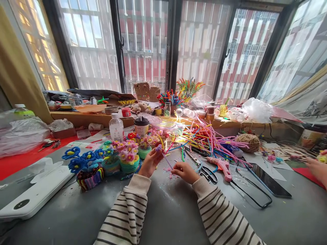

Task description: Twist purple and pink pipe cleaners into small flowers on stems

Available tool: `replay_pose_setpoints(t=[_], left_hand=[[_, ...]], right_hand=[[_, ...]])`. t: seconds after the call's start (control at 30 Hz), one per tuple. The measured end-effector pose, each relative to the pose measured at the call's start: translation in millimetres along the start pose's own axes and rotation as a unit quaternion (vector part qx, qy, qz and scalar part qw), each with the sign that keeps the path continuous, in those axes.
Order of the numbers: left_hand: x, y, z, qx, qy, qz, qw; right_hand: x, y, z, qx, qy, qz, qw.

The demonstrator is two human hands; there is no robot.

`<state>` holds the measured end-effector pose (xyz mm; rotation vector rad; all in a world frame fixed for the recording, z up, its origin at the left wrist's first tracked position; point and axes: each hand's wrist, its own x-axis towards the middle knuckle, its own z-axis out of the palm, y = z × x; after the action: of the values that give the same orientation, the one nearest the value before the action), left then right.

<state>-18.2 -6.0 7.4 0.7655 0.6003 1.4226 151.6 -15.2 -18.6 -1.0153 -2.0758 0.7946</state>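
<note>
Near the middle of the grey table, my left hand (150,162) pinches a small purple pipe-cleaner flower (158,148) at its fingertips. A thin purple stem (167,160) runs from the flower down to my right hand (185,172), whose fingers are closed on its lower end. Pink fuzz scraps (170,173) lie on the table below the stem. Left of my left hand stand small pots with pink flowers (127,151) and blue flowers (88,160). Black-handled scissors (208,173) lie just right of my right hand.
A pink glue gun (223,167) with a black cord and a dark phone (269,180) lie to the right. Behind are piled colourful pipe cleaners (212,139), a bottle (116,127) and a lidded cup (141,126). Another person's hand (316,170) shows at the right edge.
</note>
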Motion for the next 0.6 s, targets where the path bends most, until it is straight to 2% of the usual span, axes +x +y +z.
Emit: replay_pose_setpoints(t=[0.13, 0.23, 0.43, 0.6], left_hand=[[0, -1, 1.3, 0.016, 0.032, -0.009, 0.999], [2, -4, 3.9, 0.046, 0.057, 0.025, 0.997], [9, -15, 5.7, 0.125, 0.091, 0.158, 0.975], [10, -15, 6.1, 0.178, 0.101, 0.211, 0.956]], right_hand=[[-2, -3, -1, 0.048, -0.071, -0.015, 0.996], [-1, -1, -4, 0.054, -0.079, -0.001, 0.995], [1, 4, -5, -0.057, 0.009, 0.057, 0.997], [0, 5, -4, -0.181, 0.084, 0.030, 0.979]])
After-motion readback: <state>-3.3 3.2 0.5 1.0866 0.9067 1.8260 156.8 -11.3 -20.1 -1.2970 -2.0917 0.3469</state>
